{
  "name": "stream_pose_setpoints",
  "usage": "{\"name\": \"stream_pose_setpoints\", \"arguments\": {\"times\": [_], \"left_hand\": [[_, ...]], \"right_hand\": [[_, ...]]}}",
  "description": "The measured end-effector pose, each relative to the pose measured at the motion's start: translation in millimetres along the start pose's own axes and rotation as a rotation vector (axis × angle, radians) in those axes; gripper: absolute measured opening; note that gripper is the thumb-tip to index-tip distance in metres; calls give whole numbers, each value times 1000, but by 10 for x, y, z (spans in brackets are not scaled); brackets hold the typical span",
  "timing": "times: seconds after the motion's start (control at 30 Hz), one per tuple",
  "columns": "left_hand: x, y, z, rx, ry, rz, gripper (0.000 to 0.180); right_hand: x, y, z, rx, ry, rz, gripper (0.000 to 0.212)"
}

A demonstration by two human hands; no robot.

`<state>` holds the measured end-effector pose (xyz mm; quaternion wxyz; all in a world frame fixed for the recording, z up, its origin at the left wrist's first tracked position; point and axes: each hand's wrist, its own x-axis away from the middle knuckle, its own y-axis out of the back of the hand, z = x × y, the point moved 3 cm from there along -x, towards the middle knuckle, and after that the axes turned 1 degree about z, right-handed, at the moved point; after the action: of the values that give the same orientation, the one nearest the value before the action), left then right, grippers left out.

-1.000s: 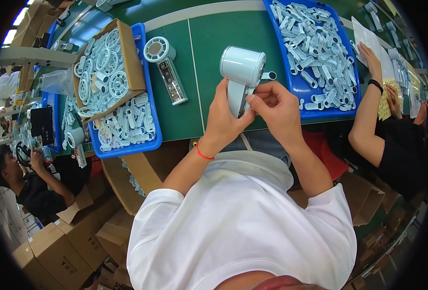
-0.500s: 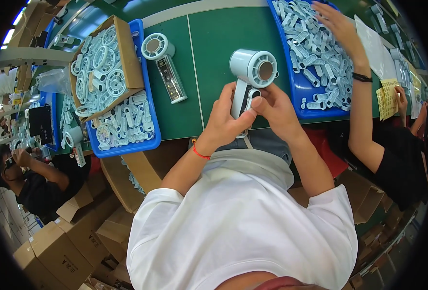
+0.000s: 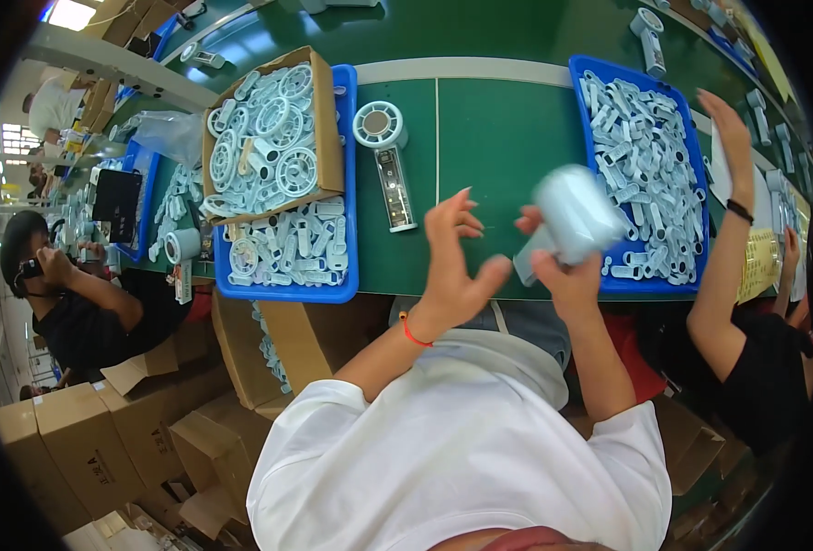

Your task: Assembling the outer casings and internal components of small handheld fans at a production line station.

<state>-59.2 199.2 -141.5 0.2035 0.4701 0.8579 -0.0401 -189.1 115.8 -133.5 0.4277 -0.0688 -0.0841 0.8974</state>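
My right hand [image 3: 570, 275] grips a pale blue handheld fan [image 3: 579, 213] by its handle, over the table's near edge. Motion blurs the fan, and its round head tilts up toward the blue tray on the right. Just left of it, my left hand [image 3: 457, 262] is off the fan, fingers spread, holding nothing. A second handheld fan [image 3: 390, 165] lies on the green table farther left, its handle uncovered so that the inner parts show.
On the left, a blue tray [image 3: 351, 248] holds small pale parts and a cardboard box [image 3: 328, 129] of ring-shaped grilles. Another blue tray [image 3: 650, 286] on the right is full of handle pieces. A co-worker's arm [image 3: 714, 248] reaches beside it. Cartons [image 3: 85, 450] stand at lower left.
My left hand has let go of the fan and opened. My right hand has carried the fan rightward and turned it. The whole view has shifted, and the co-worker's hand has moved off the right tray.
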Motion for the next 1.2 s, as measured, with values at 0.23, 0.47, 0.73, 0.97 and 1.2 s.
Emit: {"name": "stream_pose_setpoints", "arguments": {"times": [0.23, 0.47, 0.73, 0.97, 1.2], "left_hand": [[42, 108, 82, -141, 88, 113, 11], [327, -12, -290, -240, -581, 249, 17], [-93, 49, -349, -747, -70, 476, 64], [33, -187, -239, -1219, -272, 441, 58], [25, -238, -233, -1131, -388, 344, 26]], "right_hand": [[-162, -137, 47, 724, 435, -48, 23], [-177, 5, -254, 793, 346, 121, 33], [-94, -216, 148, 1359, 407, 464, 65], [9, 34, 12, 1117, 403, 359, 63], [84, 92, -25, 1150, 469, 302, 61]]}}
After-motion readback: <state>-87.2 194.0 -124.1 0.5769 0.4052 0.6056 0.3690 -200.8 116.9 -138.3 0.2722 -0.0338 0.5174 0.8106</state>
